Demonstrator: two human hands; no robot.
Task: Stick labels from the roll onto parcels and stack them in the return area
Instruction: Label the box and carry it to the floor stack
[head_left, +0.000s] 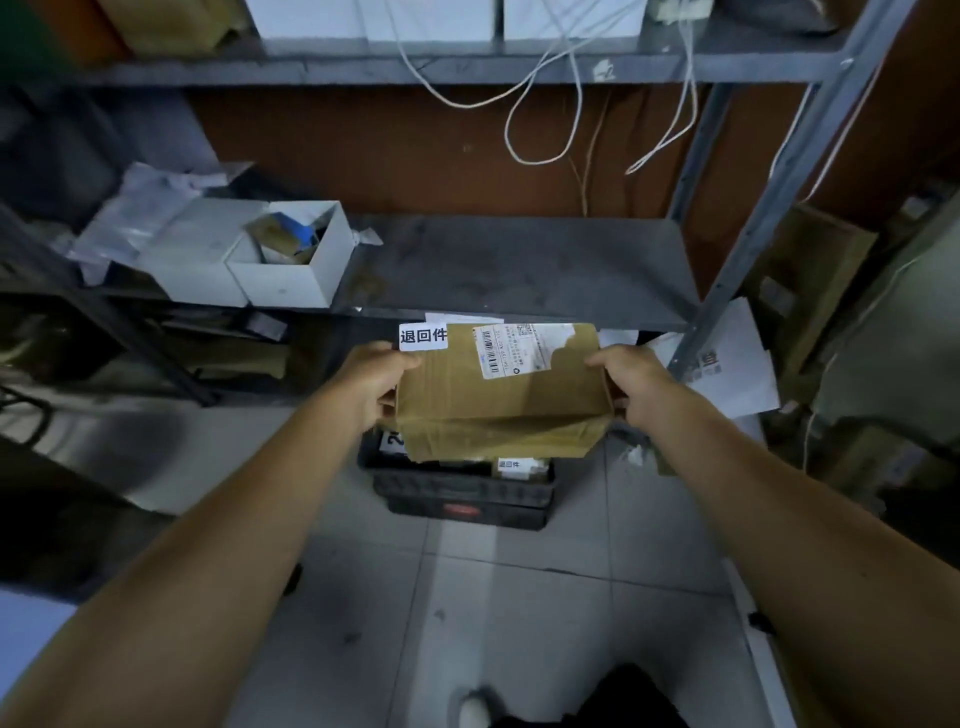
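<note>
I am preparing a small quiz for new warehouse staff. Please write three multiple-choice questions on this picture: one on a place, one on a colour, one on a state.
1. Where is the black crate?
A. on the grey shelf
B. on the floor under the held parcel
C. on the top shelf

2. What colour is the held parcel?
A. brown
B. blue
C. white

3. How is the parcel held?
A. by one hand
B. by both hands at its sides
C. by no hand

Key: 1 B, the crate stands on the tiles below the parcel. 2 A, it is brown cardboard. 3 B, the left hand and right hand grip opposite sides.
</note>
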